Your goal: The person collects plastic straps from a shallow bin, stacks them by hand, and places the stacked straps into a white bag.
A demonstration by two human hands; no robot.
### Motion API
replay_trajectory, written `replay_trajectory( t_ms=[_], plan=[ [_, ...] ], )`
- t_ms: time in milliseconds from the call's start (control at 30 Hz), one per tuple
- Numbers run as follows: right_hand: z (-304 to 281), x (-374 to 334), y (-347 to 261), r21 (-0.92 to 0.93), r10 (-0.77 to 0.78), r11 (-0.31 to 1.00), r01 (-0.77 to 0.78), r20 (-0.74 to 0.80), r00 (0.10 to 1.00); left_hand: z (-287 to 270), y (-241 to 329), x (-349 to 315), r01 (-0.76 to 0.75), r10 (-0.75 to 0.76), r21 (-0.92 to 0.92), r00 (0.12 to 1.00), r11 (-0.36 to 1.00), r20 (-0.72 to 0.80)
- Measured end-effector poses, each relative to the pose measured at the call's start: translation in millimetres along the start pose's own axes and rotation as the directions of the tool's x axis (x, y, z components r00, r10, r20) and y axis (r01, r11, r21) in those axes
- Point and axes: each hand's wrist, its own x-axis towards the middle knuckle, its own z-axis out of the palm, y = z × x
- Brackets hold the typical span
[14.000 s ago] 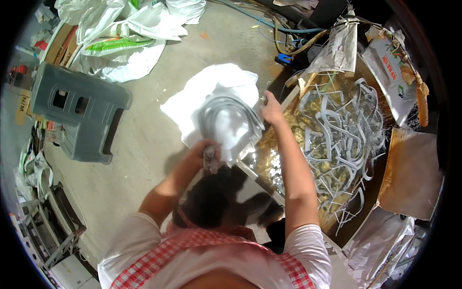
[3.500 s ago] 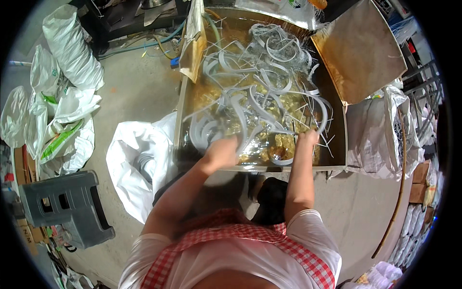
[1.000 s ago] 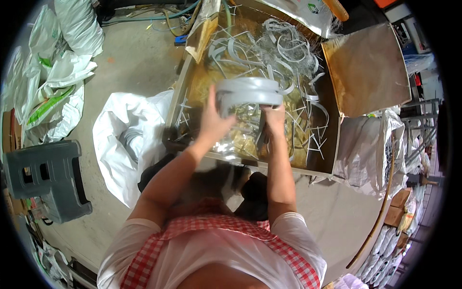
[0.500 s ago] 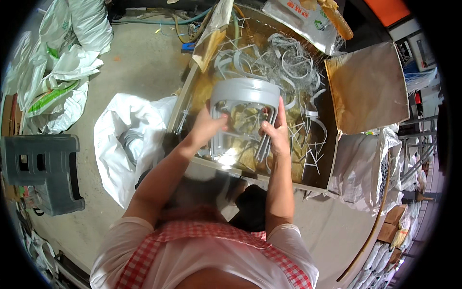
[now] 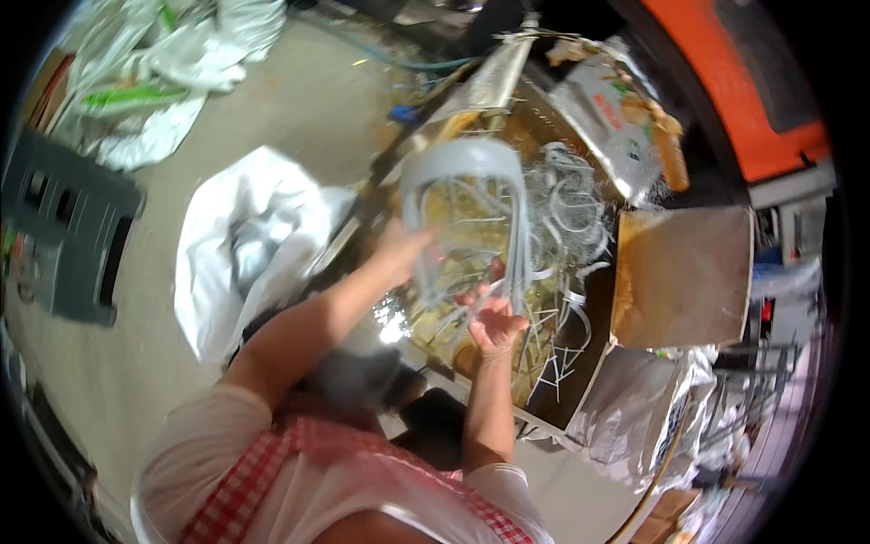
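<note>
A stack of grey U-shaped plastic parts point(image 5: 464, 159), blurred by motion, is held over a bin point(image 5: 587, 385), its curved end away from me and its legs toward me. My left hand point(image 5: 403, 254) grips the left legs. Close to the lower ends of the right legs, my right hand point(image 5: 495, 322) has its palm turned up and its fingers apart. Whether those fingers touch the parts cannot be made out. Below lie thin plastic trimmings point(image 5: 555, 358), and a tangle of curled clear scraps point(image 5: 573, 204) fills the bin's far right part.
Left of the bin stands an open white sack point(image 5: 204, 286) with grey pieces point(image 5: 263, 249) inside. A dark grey step stool point(image 5: 82, 231) is at far left, below heaped white sacks point(image 5: 149, 118). A cardboard flap point(image 5: 684, 281) rises at the bin's right, near an orange machine panel point(image 5: 743, 100).
My right hand has come off the right legs and moved down and inward, fingers spreading. My left hand keeps hold of the stack. The whole view has turned.
</note>
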Motion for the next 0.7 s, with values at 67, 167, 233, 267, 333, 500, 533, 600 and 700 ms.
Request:
replay_trajectory(
  t_ms=[67,167,233,267,333,500,533,600,700],
  plan=[
    [-7.4,-8.9,1.8,-0.277,0.159,0.945,-0.174,-0.079,0.984,-10.5,0.6,6.7,-0.008,0.009,-0.043,1.0,0.999,0.025],
    [-57.5,-13.7,2.2,-0.917,-0.02,0.249,-0.313,-0.328,0.945,8.3,14.6,-3.4,-0.582,0.561,0.439,0.805,0.685,0.192],
    [-96.7,-26.7,8.6,-0.604,-0.234,-0.623,-0.498,-0.464,0.855,8.9,41.2,-25.8,-0.685,0.598,0.598,0.702,0.417,0.388],
    [-96.1,-25.8,3.2,-0.634,-0.18,-0.53,-0.563,-0.565,0.805,3.0,43.5,-34.7,-0.729,0.67,0.638,0.605,0.248,0.431],
    [-97.8,-28.8,10.0,-0.75,-0.236,-0.491,-0.443,-0.375,0.896,-14.4,47.6,-41.2,-0.71,0.679,0.617,0.639,0.339,0.362],
    [-75.5,10.1,34.8,-0.99,-0.228,0.052,-0.133,-0.141,0.963,-49.7,85.3,-57.5,-0.731,0.835,0.531,0.545,0.428,0.078],
    [-51.8,20.1,43.0,-0.872,-0.097,0.456,-0.18,-0.25,0.963,-70.9,98.5,-71.0,-0.677,0.781,0.492,0.624,0.548,-0.012],
    [-25.6,43.0,53.9,-0.911,-0.015,0.367,-0.188,-0.207,0.978,-92.5,133.0,-111.3,-0.532,0.602,0.29,0.752,0.795,-0.268],
    [27.5,83.1,108.6,-0.861,0.101,0.433,-0.267,-0.248,0.963,-201.5,118.7,-127.9,-0.68,0.695,0.227,0.564,0.697,-0.446]
  ],
)
